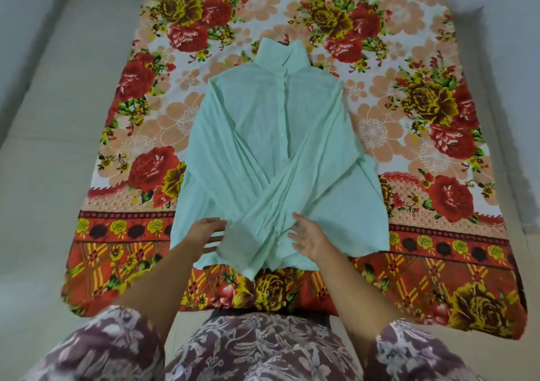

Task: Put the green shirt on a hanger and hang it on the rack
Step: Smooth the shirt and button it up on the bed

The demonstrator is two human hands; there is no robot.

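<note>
A pale green shirt [263, 135] lies flat and buttoned on a flowered cloth [423, 117], collar pointing away from me. Its two long sleeves are folded across the front and cross near the hem. My left hand [206, 231] hovers at the lower left of the shirt, fingers straight, next to the cuff of one sleeve. My right hand [309, 239] is over the lower middle of the shirt with spread, relaxed fingers and holds nothing. No hanger and no rack are in view.
The flowered cloth covers the middle of a pale grey bed or mattress [58, 147], whose bare surface shows on both sides. My patterned purple garment [257, 351] fills the bottom of the view.
</note>
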